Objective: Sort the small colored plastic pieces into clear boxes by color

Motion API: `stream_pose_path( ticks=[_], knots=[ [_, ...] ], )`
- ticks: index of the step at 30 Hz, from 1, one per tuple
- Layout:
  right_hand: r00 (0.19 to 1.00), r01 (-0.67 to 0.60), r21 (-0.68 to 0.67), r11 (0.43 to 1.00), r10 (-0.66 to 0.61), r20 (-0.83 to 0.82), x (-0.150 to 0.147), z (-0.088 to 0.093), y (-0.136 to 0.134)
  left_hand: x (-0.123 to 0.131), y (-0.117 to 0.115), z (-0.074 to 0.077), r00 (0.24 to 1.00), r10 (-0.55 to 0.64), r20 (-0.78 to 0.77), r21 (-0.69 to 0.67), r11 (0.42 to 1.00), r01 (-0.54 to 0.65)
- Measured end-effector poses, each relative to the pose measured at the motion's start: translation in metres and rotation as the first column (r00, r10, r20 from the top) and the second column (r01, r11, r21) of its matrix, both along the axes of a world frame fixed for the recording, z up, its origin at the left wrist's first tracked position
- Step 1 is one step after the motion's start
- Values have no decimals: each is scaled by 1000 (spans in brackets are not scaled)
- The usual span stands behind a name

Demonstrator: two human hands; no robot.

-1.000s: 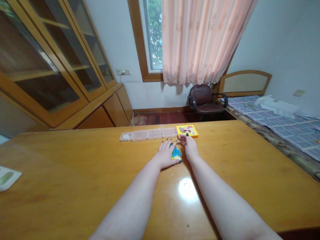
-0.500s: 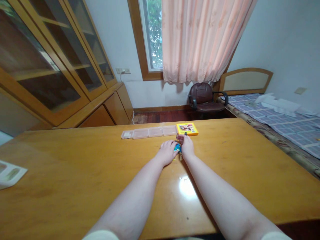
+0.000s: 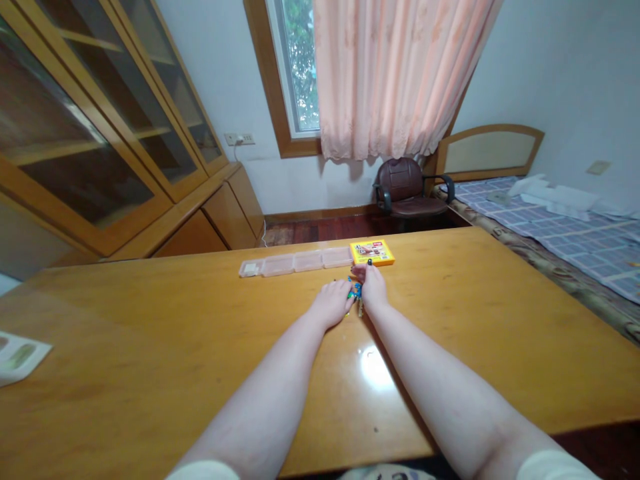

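Note:
A small heap of colourful little pieces (image 3: 355, 291), mostly blue with some green and yellow, lies on the wooden table between my two hands. On its left side is my left hand (image 3: 331, 301), palm down, its fingers stretched along the heap. My right hand (image 3: 373, 288) stands on its edge at the heap's right, fingers curved inward around the far side but not closed. Both hands cup the pieces without gripping them. Part of the heap is hidden by my fingers, and the pieces are too small to name.
Beyond my hands lie a yellow box (image 3: 373, 253) with printed pictures and a row of clear plastic compartments (image 3: 293, 263) touching its left side. A white holder with openings (image 3: 23, 359) is at the table's left edge. A brown armchair (image 3: 407, 187) stands behind the table (image 3: 150, 333).
The whole view has shifted slightly. My hands stay around the heap, and a little more of the pieces shows between them.

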State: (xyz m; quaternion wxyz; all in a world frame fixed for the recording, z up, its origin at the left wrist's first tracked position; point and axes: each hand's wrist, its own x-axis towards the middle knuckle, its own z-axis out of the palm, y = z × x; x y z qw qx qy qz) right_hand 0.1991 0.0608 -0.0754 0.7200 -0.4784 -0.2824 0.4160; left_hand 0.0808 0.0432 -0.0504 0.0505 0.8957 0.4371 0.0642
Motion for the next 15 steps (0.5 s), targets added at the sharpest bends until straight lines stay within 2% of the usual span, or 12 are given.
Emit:
stream_pose_path(
  ticks=[7,13,15],
  knots=[
    [971,-129,-51,990,116,-209,-5,11,-5,-4,5,2,998,-13,56,-38,999,15],
    [993,-5,29,1000,8,-117,-1,11,-4,-13,8,8,981,12,196,17,1000,-15],
    [992,-29,13,999,31,-123,-2,10,-3,-14,8,10,978,8,208,35,999,-16]
  ],
)
